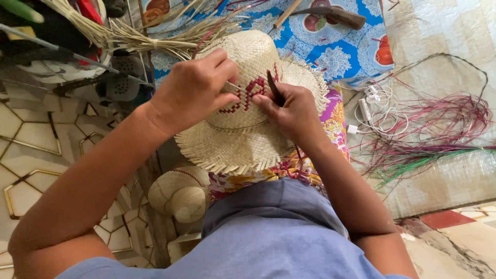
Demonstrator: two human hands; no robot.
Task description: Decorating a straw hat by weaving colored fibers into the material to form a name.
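A pale woven straw hat with a fringed brim [235, 142] rests on the person's lap, its crown bearing a dark red woven pattern [247, 95]. The left hand [194, 88] lies curled over the crown, thumb and fingers pinched on a thin straw strand. The right hand [292, 111] is closed around a dark slim pointed tool [274, 89], its tip at the red pattern. A smaller round woven straw piece [178, 192] sits below the brim, and loose purple and green dyed strands [429, 139] lie on the mat to the right
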